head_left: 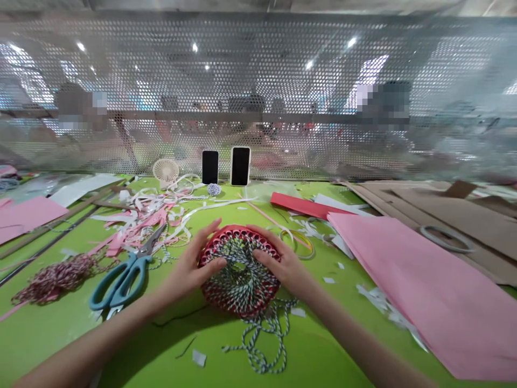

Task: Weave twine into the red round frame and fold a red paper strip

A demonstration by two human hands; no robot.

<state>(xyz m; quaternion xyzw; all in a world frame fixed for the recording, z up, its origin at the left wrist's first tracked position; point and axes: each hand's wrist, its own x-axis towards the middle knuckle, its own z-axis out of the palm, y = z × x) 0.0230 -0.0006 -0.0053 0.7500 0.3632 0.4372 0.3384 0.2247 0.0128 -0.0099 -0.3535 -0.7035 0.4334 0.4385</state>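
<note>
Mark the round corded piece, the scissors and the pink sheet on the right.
Round corded piece point(239, 295): head view, on the cords just below its centre.
Scissors point(138, 257): head view, where the blue handles meet the blades.
Pink sheet point(424, 285): head view, on the middle of its flat face.

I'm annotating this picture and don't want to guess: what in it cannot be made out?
In the head view:
Underside of the round red piece with dark-and-white twisted cord: hidden by its upper face.
Some fingers of the left hand and right hand: hidden by the hands and piece.
Right end of the large pink sheet: cut off by the right edge.
Shapes beyond the perforated grey metal screen: blurred, broken up by its mesh.
</note>
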